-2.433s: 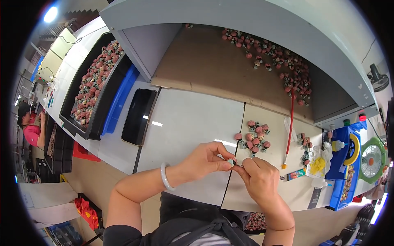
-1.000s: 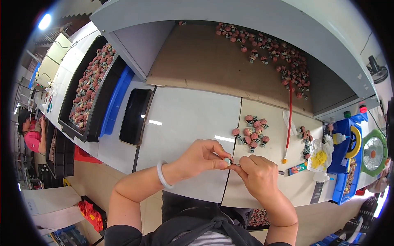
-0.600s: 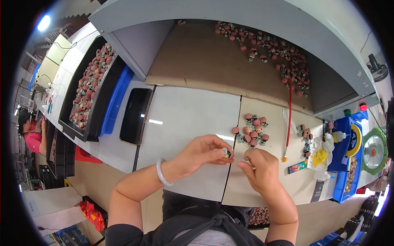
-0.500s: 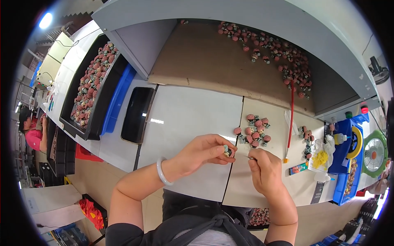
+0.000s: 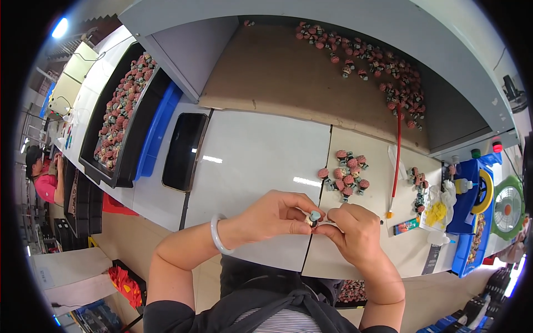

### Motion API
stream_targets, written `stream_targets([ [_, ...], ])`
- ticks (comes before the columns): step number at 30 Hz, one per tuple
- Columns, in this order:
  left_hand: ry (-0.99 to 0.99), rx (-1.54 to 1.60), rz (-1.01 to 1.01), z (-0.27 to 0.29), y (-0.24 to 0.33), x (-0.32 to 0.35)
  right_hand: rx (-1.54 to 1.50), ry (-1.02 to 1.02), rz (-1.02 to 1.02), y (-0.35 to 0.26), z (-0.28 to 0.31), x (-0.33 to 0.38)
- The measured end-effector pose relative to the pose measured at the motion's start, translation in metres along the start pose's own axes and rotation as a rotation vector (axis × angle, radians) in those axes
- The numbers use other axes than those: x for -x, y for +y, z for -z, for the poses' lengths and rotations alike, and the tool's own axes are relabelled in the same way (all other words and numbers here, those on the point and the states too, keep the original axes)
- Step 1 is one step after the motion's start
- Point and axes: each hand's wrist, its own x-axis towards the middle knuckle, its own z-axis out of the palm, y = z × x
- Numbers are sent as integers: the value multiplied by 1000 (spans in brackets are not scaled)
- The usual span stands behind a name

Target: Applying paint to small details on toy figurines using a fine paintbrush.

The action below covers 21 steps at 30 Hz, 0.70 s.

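Note:
Between thumb and fingertips, my left hand (image 5: 276, 216) pinches a small figurine (image 5: 312, 218) with a pale blue-grey end and a dark middle. My right hand (image 5: 358, 232) is closed around a thin pointed tool (image 5: 328, 223), mostly hidden by the fingers. Its fingers meet the figurine's side, close against the left fingertips. Just beyond the hands lies a loose cluster of similar figurines (image 5: 348, 173) with bumpy pink-red tops. To their right rests a long red-handled brush (image 5: 396, 166), bristles toward me.
A grey open-fronted booth (image 5: 189, 64) stands behind, with many figurines heaped on its brown floor. At left are a black phone (image 5: 185, 151) and a black tray (image 5: 94, 166) full of figurines. A blue bin (image 5: 465, 213), bottle and green fan (image 5: 508, 204) stand at right.
My right hand has moved left and now meets the left hand at the figurine. The figurine has turned, its pale blue-grey end now pointing up and away.

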Motion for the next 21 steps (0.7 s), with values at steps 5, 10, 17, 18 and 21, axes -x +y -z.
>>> stream_targets([
  [5, 79, 89, 82, -2, 0, 1, 1, 17, -22, -1, -2, 1],
  [10, 97, 140, 38, -1, -7, 2, -24, -11, -39, -2, -4, 0],
  [17, 69, 140, 35, -2, -5, 2, -21, -50, -37, -3, -2, 0],
  [18, 79, 156, 59, -2, -5, 2, -22, -51, -38, -3, -3, 1],
  [21, 92, 142, 44, -2, -7, 3, -22, -59, -41, -3, -4, 1],
])
